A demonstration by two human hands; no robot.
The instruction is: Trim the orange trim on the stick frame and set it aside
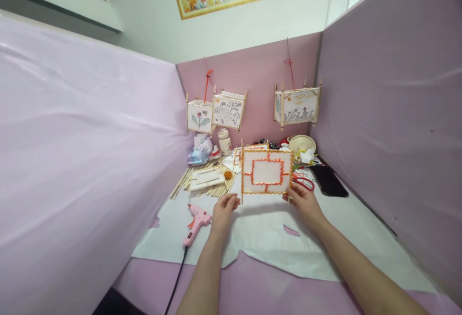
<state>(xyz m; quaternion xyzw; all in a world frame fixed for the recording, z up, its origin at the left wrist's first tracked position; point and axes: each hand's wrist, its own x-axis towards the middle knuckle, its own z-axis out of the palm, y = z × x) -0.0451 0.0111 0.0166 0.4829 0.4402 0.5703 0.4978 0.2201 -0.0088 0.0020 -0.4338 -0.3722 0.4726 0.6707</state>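
The square white paper panel (266,171), framed in thin wooden sticks and edged with orange trim, is held upright above the table, between the two hands.

The lower right corner of the panel is pinched by the right hand (305,202): the thumb is laid on the near face and the remaining fingers are hidden behind it.

The left hand (224,209) is held just beside the lower end of the panel's left stick. Its fingers are loosely curled inward, with the thumb tip closest to the stick. Whether contact is made cannot be told.

A pink plastic glue gun (197,221) with a black cord is laid just outside the left fingers, on the white paper sheet (325,243) that covers the table beneath both hands.

Red-handled scissors (303,181) are noted just beyond the right fingers, and a black flat phone (328,180) lies further out on that side.

A heap of pale wooden sticks (202,182) is seen beyond the left fingers.

Three finished paper lanterns (216,110) are hung on the pink back wall, well beyond the fingertips.
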